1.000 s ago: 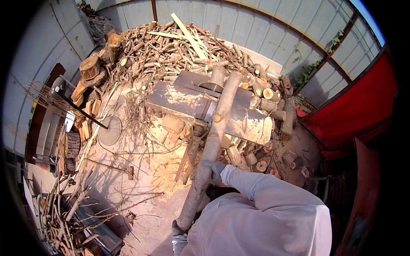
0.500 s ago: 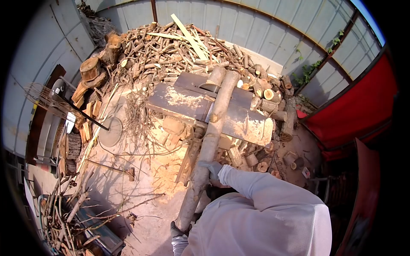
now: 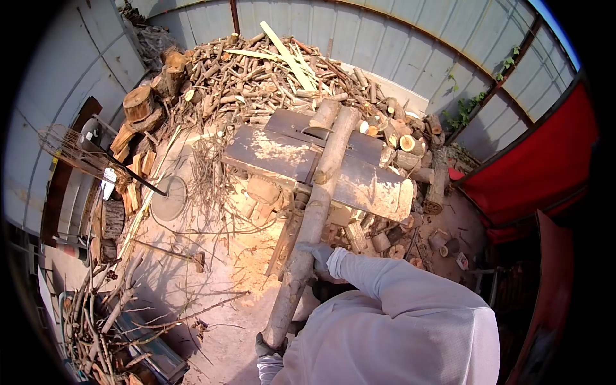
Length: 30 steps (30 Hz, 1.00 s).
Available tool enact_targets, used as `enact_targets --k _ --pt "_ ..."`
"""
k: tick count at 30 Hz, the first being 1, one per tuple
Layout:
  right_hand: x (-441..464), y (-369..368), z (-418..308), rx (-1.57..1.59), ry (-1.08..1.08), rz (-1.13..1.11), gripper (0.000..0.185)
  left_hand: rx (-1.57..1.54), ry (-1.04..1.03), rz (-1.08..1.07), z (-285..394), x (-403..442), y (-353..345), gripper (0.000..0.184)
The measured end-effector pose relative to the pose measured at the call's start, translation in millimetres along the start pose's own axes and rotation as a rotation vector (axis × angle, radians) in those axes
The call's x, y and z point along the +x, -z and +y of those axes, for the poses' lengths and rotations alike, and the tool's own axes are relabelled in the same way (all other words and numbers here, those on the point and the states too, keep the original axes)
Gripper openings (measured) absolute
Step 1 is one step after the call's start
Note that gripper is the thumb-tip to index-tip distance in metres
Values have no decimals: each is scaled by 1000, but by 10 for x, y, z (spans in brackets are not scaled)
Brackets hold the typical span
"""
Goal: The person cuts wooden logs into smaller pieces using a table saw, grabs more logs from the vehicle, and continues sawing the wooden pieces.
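Observation:
A long, bark-covered log [image 3: 319,202] slants from the bottom middle up across a dark saw table [image 3: 369,183]. My right hand [image 3: 314,254], in a grey glove, is closed on the log near its middle, below the table's near edge. Wrapped round the log's near end is my gloved left hand [image 3: 268,347], partly hidden by the log and my sleeve. The log's far end rests on the tabletop, close to a curved saw blade [image 3: 316,133]. A short log piece [image 3: 325,114] lies just beyond the blade.
Sawdust covers parts of the table and floor. A big heap of cut sticks [image 3: 256,77] is behind, with cut logs [image 3: 410,144] to the right. A fan [image 3: 86,154] stands left; branches [image 3: 102,321] lie at the lower left. A red sheet [image 3: 526,173] hangs right.
The surroundings have shifted very slightly to the right in view. Both hands keep their hold on the log, which has hardly moved.

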State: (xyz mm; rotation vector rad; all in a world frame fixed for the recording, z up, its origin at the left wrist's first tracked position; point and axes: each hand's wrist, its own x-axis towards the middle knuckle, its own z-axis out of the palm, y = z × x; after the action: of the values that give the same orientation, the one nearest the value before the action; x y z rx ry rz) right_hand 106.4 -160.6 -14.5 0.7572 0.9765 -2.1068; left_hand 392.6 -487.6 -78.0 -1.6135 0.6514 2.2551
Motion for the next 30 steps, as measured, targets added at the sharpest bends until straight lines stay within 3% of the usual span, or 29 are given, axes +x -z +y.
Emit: enact_targets --k 3,5,9,12,13,15,17,18,19,23,30 --pt "54 207 78 -125 100 -58 42 38 16 120 -8 -58 -45 68" --pt "-41 387 42 -1486 1175 -155 56 37 15 107 -11 -61 -35 68" --pt "-11 426 127 -1355 1132 -153 59 9 11 64 -7 -45 -49 67" --pt "139 405 167 -1297 933 -146 61 -7 11 49 -20 -37 -53 66" --pt "192 336 189 -863 597 -90 58 -11 12 40 -9 -22 -50 65" --pt "172 330 178 -428 266 -33 55 -20 11 22 -15 -6 -39 65" --pt "75 412 124 -1472 1003 -101 45 -37 4 5 8 -7 -7 64" --pt "-45 281 76 -1472 1003 -103 45 -42 11 -5 9 2 -39 64" --pt "-267 26 -28 -939 659 -91 44 -52 14 -14 14 -3 -34 64" --pt "-127 -120 -42 171 -59 -26 45 -94 18 -77 29 5 53 62" --pt "-105 -83 -11 93 15 -45 42 -22 -53 46 28 -110 -63 58"
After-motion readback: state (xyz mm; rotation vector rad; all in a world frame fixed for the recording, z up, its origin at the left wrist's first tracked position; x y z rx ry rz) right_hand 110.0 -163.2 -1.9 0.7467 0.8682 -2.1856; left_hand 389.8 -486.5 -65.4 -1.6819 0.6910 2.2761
